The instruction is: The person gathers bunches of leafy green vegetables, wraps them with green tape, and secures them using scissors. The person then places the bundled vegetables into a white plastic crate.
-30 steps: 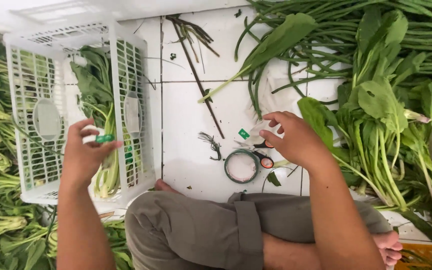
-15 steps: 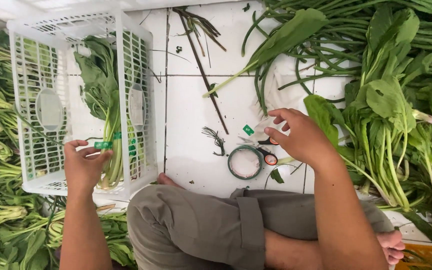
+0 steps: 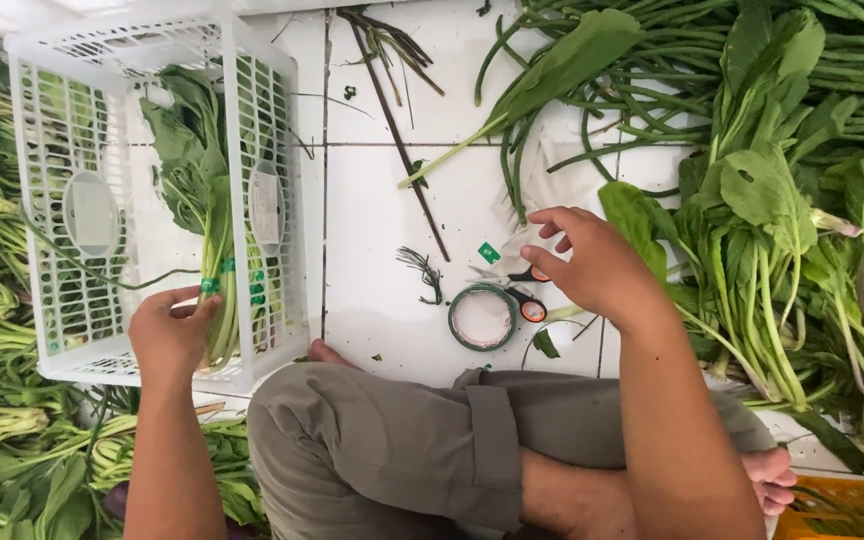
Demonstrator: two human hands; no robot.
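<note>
Greens tied into a bundle (image 3: 214,262) lie inside the white plastic crate (image 3: 277,150), and the left hand (image 3: 170,335) rests at the near end, fingers curled loosely about the taped stems, seemingly setting it down. The right hand (image 3: 592,262) hovers half open over the small scissors (image 3: 530,290) with orange handles, fingertips just touching them, gripping nothing firmly. A roll of green tape (image 3: 482,318) sits just beside the scissors on the white tiled floor (image 3: 372,210). Loose leafy greens (image 3: 772,230) lie heaped to the right. Judging by this, bundling is under way; another bunch would need gathering and taping.
</note>
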